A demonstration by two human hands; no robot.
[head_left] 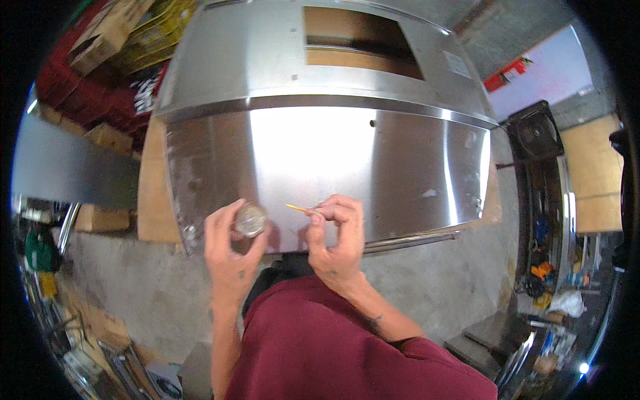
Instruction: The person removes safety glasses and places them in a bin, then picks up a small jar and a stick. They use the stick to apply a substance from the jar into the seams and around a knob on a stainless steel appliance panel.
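My left hand [229, 250] is closed around a small round, greyish, shiny object [251, 221], thumb on one side and fingers on the other. Whether it is a jar or a roll cannot be made out. My right hand [340, 243] pinches a thin yellow stick [297, 208] between thumb and fingertips, its free end pointing left toward the round object. A gap separates the two. Both hands are over the near edge of a large, shiny sheet-metal piece [413, 173]. A small dark hole shows in its flat face.
Behind a bent ridge, the metal's far part [233, 57] has a rectangular cutout. Wooden board [155, 180] shows beneath its left side. Red crates [70, 87] and a yellow crate [152, 40] stand at far left. A black square fan-like unit [535, 131] is at right, near cluttered shelving.
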